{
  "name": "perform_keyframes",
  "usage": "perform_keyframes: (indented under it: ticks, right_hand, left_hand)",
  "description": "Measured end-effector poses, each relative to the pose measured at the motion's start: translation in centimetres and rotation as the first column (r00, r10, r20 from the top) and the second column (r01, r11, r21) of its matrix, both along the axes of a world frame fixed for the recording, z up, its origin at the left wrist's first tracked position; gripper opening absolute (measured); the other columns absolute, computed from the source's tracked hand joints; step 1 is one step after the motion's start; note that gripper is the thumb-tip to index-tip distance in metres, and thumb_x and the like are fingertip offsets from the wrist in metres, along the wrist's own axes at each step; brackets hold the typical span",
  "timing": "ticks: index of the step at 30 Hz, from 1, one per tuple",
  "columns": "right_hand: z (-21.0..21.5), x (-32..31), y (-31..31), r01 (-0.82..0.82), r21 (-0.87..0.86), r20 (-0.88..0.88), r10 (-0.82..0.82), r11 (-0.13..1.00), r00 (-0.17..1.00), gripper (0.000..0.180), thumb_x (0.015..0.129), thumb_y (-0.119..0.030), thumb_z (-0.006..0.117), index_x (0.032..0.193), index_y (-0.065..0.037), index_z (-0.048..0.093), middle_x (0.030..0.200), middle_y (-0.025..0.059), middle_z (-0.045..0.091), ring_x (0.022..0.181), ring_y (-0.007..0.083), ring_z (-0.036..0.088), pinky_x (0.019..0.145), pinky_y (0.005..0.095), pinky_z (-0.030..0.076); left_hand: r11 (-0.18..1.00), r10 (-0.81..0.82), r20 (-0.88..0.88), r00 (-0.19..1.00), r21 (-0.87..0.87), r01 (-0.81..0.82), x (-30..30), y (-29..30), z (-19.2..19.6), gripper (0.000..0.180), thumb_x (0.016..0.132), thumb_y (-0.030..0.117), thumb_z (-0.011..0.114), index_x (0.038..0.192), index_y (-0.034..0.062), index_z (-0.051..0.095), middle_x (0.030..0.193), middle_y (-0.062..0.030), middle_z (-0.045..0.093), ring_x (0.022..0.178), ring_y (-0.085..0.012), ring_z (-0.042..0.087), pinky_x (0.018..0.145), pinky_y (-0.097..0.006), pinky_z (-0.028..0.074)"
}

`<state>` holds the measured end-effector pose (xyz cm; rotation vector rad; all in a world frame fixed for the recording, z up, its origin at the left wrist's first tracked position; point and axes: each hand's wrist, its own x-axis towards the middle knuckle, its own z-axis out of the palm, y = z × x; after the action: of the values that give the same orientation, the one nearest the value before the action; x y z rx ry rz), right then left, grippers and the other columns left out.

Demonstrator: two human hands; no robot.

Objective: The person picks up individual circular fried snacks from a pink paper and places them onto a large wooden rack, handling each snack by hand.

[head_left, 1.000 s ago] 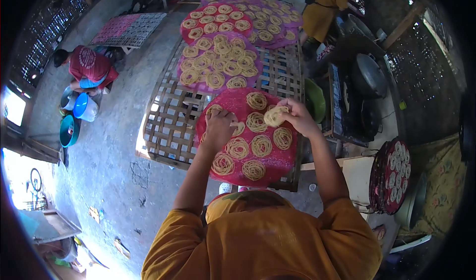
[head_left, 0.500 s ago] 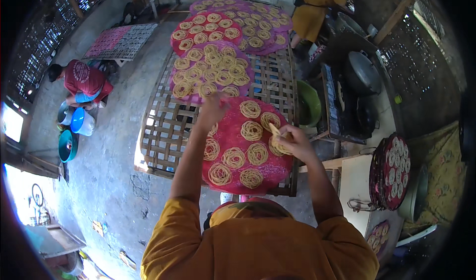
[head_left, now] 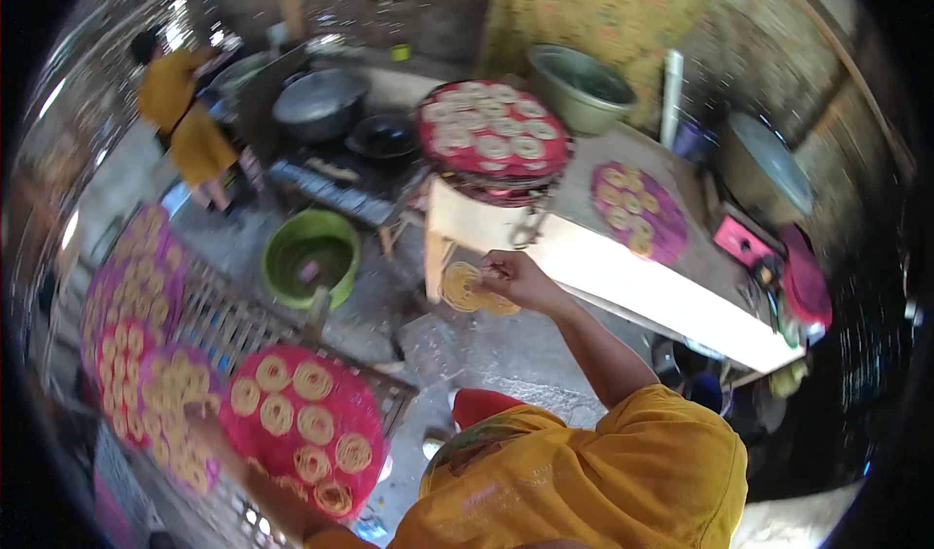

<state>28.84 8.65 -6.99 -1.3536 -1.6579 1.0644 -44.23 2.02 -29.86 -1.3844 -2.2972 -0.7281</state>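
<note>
Thin yellowish noodle coils (head_left: 465,287) hang from the closed fingers of my right hand (head_left: 516,279), held out over the floor in front of the long table. My left hand (head_left: 202,426) is at the lower left, over or on a purple sheet (head_left: 209,461) covered with noodle coils. Its fingers are too blurred to make out. Beside it lies a round red sheet (head_left: 370,408) bearing several flat noodle coils, such as one coil (head_left: 312,381) near its top.
A long table (head_left: 593,269) carries stacked round trays (head_left: 491,131) of pale coils, a purple mat (head_left: 623,204) and a green-grey basin (head_left: 582,87). A green tub (head_left: 311,257) stands beyond the woven bamboo rack (head_left: 229,320). Another person (head_left: 185,111) works at far left by the pots (head_left: 321,106).
My view has turned right toward the long table. My right hand has carried noodle coils away from the red sheet. My left hand remains by the purple sheet.
</note>
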Motion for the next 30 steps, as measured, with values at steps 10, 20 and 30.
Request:
perform_keyframes:
  ticks: [10, 20, 30]
  right_hand:
    - [-0.9, 38.6, -10.7, 0.753, 0.235, 0.331, -0.779, 0.615, 0.533, 0.018, 0.077, -0.017, 0.065, 0.081, 0.000, 0.065, 0.067, 0.0087, 0.062, 0.064, 0.0144, 0.058, 0.058, 0.0338, 0.045]
    - [-10.3, 57.6, -6.2, 0.826, -0.041, 0.251, -0.794, 0.563, 0.554, 0.025, 0.081, -0.024, 0.064, 0.092, -0.001, 0.068, 0.077, 0.0046, 0.064, 0.069, 0.0127, 0.058, 0.062, 0.0318, 0.048]
    - [-9.3, 55.1, -7.7, 0.594, -0.255, -0.167, -0.640, 0.763, 0.750, 0.026, 0.082, -0.008, 0.058, 0.105, 0.000, 0.065, 0.089, 0.0191, 0.067, 0.086, 0.0172, 0.064, 0.076, 0.0309, 0.051]
  left_hand:
    - [0.888, -0.434, 0.387, 0.814, 0.334, 0.315, 34.7, 4.1, 26.5, 0.030, 0.091, 0.016, 0.059, 0.114, -0.0016, 0.055, 0.102, -0.0099, 0.060, 0.092, -0.0234, 0.059, 0.081, -0.032, 0.048]
    - [0.508, -0.577, 0.815, 0.059, 0.301, 0.807, 76.2, 11.3, 23.9, 0.023, 0.084, 0.000, 0.062, 0.107, 0.0015, 0.059, 0.102, -0.0057, 0.060, 0.092, -0.0123, 0.056, 0.083, -0.025, 0.044]
    - [0.286, -0.155, 0.914, -0.375, 0.405, 0.869, 96.6, 7.6, 15.2, 0.023, 0.089, 0.004, 0.060, 0.111, -0.0039, 0.056, 0.100, -0.0067, 0.063, 0.087, -0.0097, 0.061, 0.074, -0.022, 0.050]
